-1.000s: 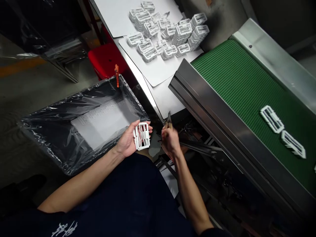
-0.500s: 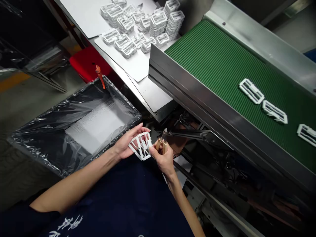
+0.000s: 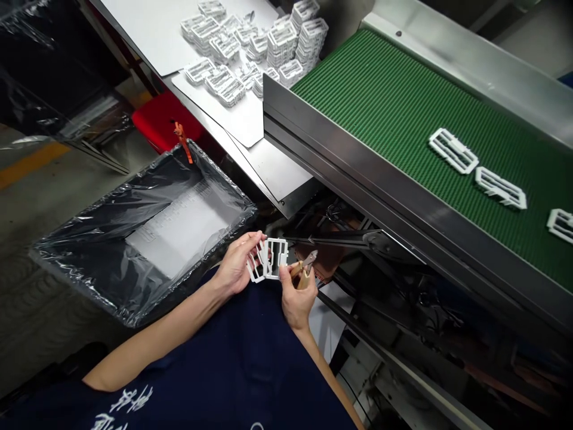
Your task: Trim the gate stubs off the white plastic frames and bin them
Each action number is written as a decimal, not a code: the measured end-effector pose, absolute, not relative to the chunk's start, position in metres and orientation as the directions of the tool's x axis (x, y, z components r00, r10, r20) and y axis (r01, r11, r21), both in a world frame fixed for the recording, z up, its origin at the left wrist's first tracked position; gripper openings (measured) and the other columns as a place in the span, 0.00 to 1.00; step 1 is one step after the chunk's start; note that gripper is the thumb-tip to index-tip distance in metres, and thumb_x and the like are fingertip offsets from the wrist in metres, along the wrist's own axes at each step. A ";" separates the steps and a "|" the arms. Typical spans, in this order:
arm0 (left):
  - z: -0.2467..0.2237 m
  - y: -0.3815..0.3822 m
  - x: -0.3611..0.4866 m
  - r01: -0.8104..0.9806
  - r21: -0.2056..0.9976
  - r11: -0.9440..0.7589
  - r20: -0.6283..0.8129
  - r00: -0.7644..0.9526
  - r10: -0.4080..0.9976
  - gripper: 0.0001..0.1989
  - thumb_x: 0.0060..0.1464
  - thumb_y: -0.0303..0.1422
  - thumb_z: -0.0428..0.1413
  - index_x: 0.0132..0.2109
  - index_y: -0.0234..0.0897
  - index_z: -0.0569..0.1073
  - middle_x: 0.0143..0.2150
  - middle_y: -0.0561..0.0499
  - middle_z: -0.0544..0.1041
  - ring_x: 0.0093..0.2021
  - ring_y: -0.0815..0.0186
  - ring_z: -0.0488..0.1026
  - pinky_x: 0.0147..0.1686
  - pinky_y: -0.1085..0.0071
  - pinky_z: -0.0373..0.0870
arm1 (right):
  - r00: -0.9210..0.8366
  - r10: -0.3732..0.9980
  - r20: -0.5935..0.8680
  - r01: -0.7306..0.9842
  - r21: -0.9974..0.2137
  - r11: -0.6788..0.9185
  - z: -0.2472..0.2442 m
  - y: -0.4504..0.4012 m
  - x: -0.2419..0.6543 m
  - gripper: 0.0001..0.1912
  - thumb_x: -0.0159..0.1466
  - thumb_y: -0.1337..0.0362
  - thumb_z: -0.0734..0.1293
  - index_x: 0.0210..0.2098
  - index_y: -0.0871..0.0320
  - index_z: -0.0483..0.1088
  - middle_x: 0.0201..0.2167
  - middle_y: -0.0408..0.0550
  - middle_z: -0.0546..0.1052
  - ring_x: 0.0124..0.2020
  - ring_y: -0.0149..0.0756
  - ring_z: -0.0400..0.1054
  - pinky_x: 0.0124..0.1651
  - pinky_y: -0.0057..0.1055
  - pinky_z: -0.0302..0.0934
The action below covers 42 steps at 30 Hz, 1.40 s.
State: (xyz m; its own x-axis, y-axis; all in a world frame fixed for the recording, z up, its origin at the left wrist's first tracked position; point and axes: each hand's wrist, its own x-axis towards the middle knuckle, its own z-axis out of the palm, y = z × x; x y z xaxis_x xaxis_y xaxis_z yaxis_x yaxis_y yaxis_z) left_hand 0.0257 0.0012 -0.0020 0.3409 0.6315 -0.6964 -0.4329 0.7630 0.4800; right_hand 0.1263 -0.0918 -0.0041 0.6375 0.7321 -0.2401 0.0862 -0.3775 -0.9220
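My left hand (image 3: 235, 266) grips a white moulded plastic frame (image 3: 270, 259), a small barred lattice part, by its left side. My right hand (image 3: 298, 301) holds a pair of small side cutters (image 3: 304, 268) with tan handles. The cutters' metal jaws point up and to the right, with the handles just beside the frame's right edge. The fingers of my right hand also touch the lower right of the frame. The hands are close together, over the front of my dark navy shirt.
To the left stands a bin lined with clear plastic (image 3: 143, 239), with an orange clip (image 3: 182, 142) on its rim. Ahead, stacks of white frames (image 3: 282, 45) lie on white sheets. To the right, a green conveyor belt (image 3: 403, 137) carries several white frames in a steel housing.
The white frame has turned in my left hand and now faces me more squarely. My right hand has moved closer with the cutters. The head view has swung, shifting the belt and bin.
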 end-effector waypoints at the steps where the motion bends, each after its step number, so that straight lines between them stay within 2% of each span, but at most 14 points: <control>1: -0.006 0.002 0.024 -0.383 0.527 0.758 -0.691 0.326 0.645 0.10 0.48 0.34 0.62 0.33 0.34 0.70 0.27 0.52 0.72 0.26 0.70 0.70 0.27 0.75 0.69 | 0.653 0.723 -0.226 0.095 -0.922 -0.375 -0.004 -0.093 0.129 0.10 0.57 0.60 0.67 0.31 0.57 0.62 0.26 0.41 0.66 0.27 0.29 0.62 0.33 0.27 0.60; 4: -0.014 0.005 0.015 -0.166 0.667 0.727 -0.651 0.345 0.676 0.13 0.42 0.32 0.65 0.34 0.35 0.70 0.27 0.53 0.72 0.26 0.70 0.70 0.23 0.78 0.65 | 0.606 0.757 -0.246 0.087 -0.925 -0.370 -0.002 -0.098 0.141 0.09 0.57 0.61 0.68 0.31 0.57 0.63 0.26 0.41 0.66 0.27 0.29 0.62 0.34 0.27 0.60; 7: -0.012 0.013 0.010 0.006 0.736 0.677 -0.599 0.470 0.648 0.12 0.48 0.37 0.61 0.38 0.34 0.73 0.28 0.50 0.73 0.26 0.68 0.69 0.23 0.77 0.64 | 0.514 0.802 -0.305 0.070 -0.917 -0.394 0.004 -0.104 0.153 0.09 0.57 0.60 0.68 0.30 0.57 0.63 0.26 0.40 0.67 0.26 0.28 0.62 0.32 0.27 0.60; 9: -0.003 0.024 0.010 0.104 0.792 0.602 -0.547 0.557 0.625 0.13 0.51 0.40 0.58 0.36 0.33 0.76 0.27 0.48 0.74 0.26 0.67 0.69 0.24 0.76 0.64 | 0.469 0.817 -0.335 0.071 -0.908 -0.413 0.008 -0.107 0.159 0.10 0.56 0.60 0.68 0.30 0.57 0.63 0.25 0.40 0.66 0.25 0.28 0.61 0.31 0.27 0.59; 14: 0.023 0.049 0.015 0.308 0.860 0.406 -0.483 0.749 0.454 0.08 0.45 0.34 0.62 0.31 0.33 0.79 0.24 0.47 0.75 0.24 0.66 0.68 0.22 0.75 0.61 | 0.362 0.845 -0.394 0.034 -0.900 -0.434 0.013 -0.114 0.167 0.10 0.56 0.60 0.69 0.28 0.58 0.63 0.23 0.38 0.64 0.24 0.26 0.58 0.28 0.25 0.56; 17: 0.029 0.054 0.016 0.349 0.875 0.336 -0.465 0.800 0.379 0.07 0.46 0.33 0.61 0.31 0.32 0.79 0.24 0.47 0.75 0.23 0.67 0.67 0.21 0.75 0.60 | 0.329 0.846 -0.420 -0.005 -0.897 -0.443 0.013 -0.117 0.169 0.10 0.56 0.60 0.69 0.28 0.58 0.63 0.23 0.38 0.64 0.24 0.26 0.58 0.29 0.25 0.56; 23: 0.027 0.050 0.019 0.395 0.888 0.236 -0.457 0.819 0.346 0.08 0.48 0.35 0.60 0.29 0.33 0.77 0.19 0.51 0.69 0.18 0.70 0.60 0.17 0.76 0.51 | 0.300 0.842 -0.448 -0.024 -0.886 -0.462 0.010 -0.125 0.173 0.11 0.56 0.59 0.68 0.29 0.58 0.63 0.24 0.39 0.65 0.25 0.27 0.58 0.30 0.26 0.55; 25: 0.027 0.048 0.021 0.380 0.912 0.152 -0.409 0.830 0.380 0.06 0.47 0.32 0.60 0.28 0.34 0.77 0.21 0.51 0.70 0.21 0.69 0.62 0.19 0.77 0.55 | 0.273 0.845 -0.460 -0.036 -0.882 -0.469 0.008 -0.126 0.174 0.11 0.55 0.59 0.68 0.29 0.57 0.63 0.23 0.38 0.64 0.25 0.27 0.58 0.29 0.26 0.55; 28: 0.026 0.044 0.023 0.304 0.950 0.074 -0.306 0.854 0.421 0.05 0.48 0.30 0.58 0.33 0.35 0.78 0.30 0.48 0.76 0.29 0.63 0.69 0.28 0.75 0.62 | 0.221 0.844 -0.489 -0.091 -0.872 -0.481 0.002 -0.127 0.173 0.12 0.54 0.59 0.69 0.30 0.57 0.63 0.23 0.38 0.65 0.25 0.28 0.59 0.30 0.26 0.55; 30: 0.025 0.042 0.023 0.271 0.959 0.078 -0.280 0.887 0.367 0.07 0.51 0.31 0.56 0.36 0.35 0.77 0.34 0.46 0.77 0.33 0.61 0.71 0.32 0.73 0.64 | 0.171 0.843 -0.509 -0.139 -0.860 -0.491 -0.002 -0.128 0.172 0.13 0.53 0.58 0.70 0.30 0.57 0.63 0.24 0.39 0.65 0.26 0.28 0.60 0.30 0.26 0.56; 32: 0.024 0.040 0.022 0.272 0.960 0.073 -0.281 0.914 0.292 0.08 0.54 0.33 0.54 0.35 0.34 0.76 0.33 0.46 0.77 0.33 0.60 0.71 0.32 0.72 0.63 | 0.118 0.845 -0.522 -0.153 -0.850 -0.504 -0.004 -0.130 0.173 0.13 0.53 0.58 0.70 0.31 0.57 0.63 0.24 0.39 0.65 0.26 0.29 0.60 0.30 0.26 0.57; 35: 0.022 0.039 0.021 0.293 0.956 0.018 -0.287 0.922 0.260 0.08 0.55 0.33 0.53 0.34 0.35 0.75 0.33 0.47 0.76 0.32 0.61 0.71 0.32 0.72 0.62 | 0.075 0.849 -0.523 -0.002 -0.852 -0.524 0.002 -0.133 0.180 0.11 0.56 0.57 0.67 0.33 0.57 0.64 0.26 0.40 0.68 0.27 0.30 0.63 0.32 0.27 0.59; 38: 0.022 0.038 0.023 0.293 0.953 -0.075 -0.264 0.927 0.268 0.08 0.55 0.34 0.53 0.34 0.36 0.76 0.32 0.48 0.76 0.31 0.61 0.70 0.31 0.72 0.61 | 0.069 0.870 -0.488 0.334 -0.811 -0.481 0.022 -0.134 0.198 0.13 0.59 0.58 0.64 0.43 0.54 0.65 0.33 0.44 0.73 0.33 0.34 0.67 0.39 0.31 0.61; 42: 0.027 0.037 0.029 0.255 0.943 -0.216 -0.201 0.949 0.244 0.07 0.55 0.32 0.53 0.34 0.37 0.76 0.31 0.48 0.75 0.29 0.62 0.69 0.29 0.72 0.59 | 0.004 0.924 -0.383 0.747 -0.613 -0.257 0.051 -0.128 0.221 0.17 0.59 0.61 0.63 0.49 0.52 0.65 0.41 0.48 0.73 0.42 0.41 0.65 0.46 0.37 0.58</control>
State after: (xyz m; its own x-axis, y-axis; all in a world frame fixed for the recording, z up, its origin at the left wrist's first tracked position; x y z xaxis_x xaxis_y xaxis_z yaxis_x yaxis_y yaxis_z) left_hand 0.0288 0.0366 0.0268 0.9488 0.2437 -0.2010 0.2551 -0.2157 0.9425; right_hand 0.2210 -0.1283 0.0512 0.0036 0.9238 -0.3828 0.7474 -0.2569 -0.6127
